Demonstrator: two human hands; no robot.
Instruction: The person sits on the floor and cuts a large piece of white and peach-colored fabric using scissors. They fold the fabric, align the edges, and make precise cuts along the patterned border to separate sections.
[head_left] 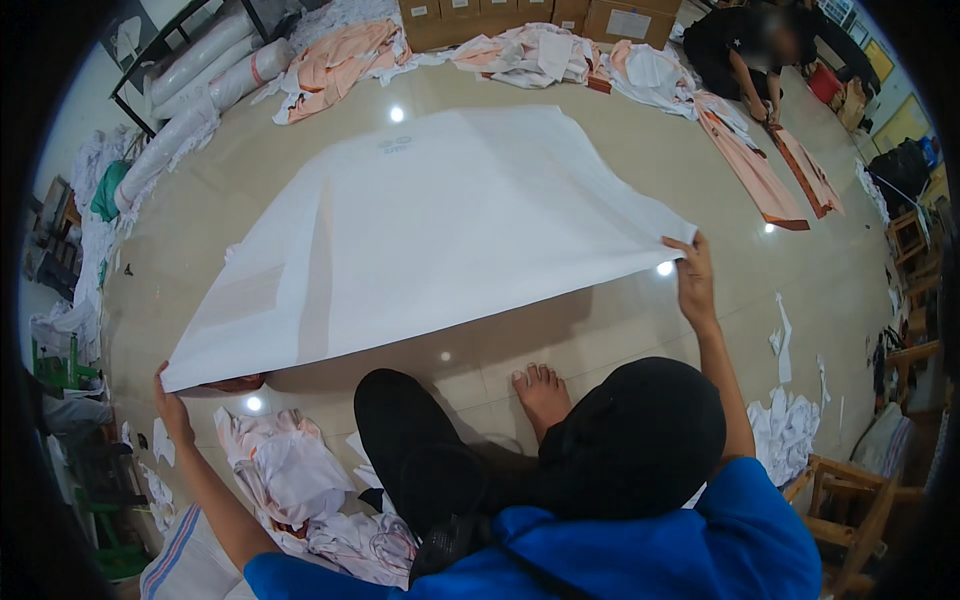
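Note:
A large white sheet (440, 220), seemingly paper or fabric, stretches wide in front of me over the tiled floor. Faint beige patches and a small printed mark show on it. My left hand (175, 408) grips its near left corner, fingers closed on the edge. At the near right corner my right hand (694, 275) pinches the sheet, thumb and fingers closed round it. The near edge is lifted off the floor and pulled taut between both hands, casting a shadow below. Something reddish-brown (238, 383) peeks out under the left part of that edge.
Crumpled white and peach cloth (285, 465) lies by my left knee. Peach cloth heaps (345, 65), cardboard boxes (530, 20) and wrapped rolls (205, 75) line the far side. Another person (745, 55) crouches at far right over peach strips (750, 175). White scraps (785, 430) lie right.

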